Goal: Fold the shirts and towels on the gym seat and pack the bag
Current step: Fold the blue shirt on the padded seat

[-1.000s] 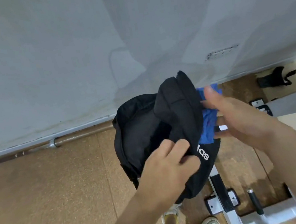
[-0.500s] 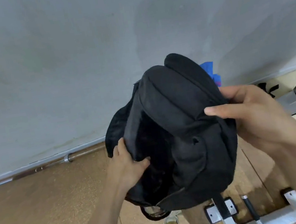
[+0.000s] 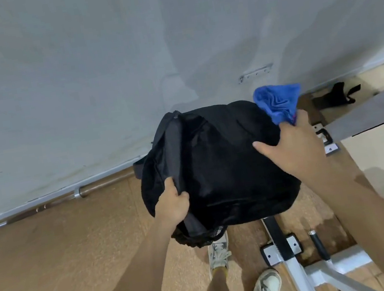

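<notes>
towel (image 3: 277, 104) pokes out further now; left hand (image 3: 173, 206), right hand (image 3: 294, 149) grip bag (image 3: 226, 165), right fingers hidden.

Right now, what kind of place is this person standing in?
Most likely a gym. A barbell lies along the foot of the wall, a white metal bench frame stands at the lower right, and the person holds a black sports bag.
</notes>
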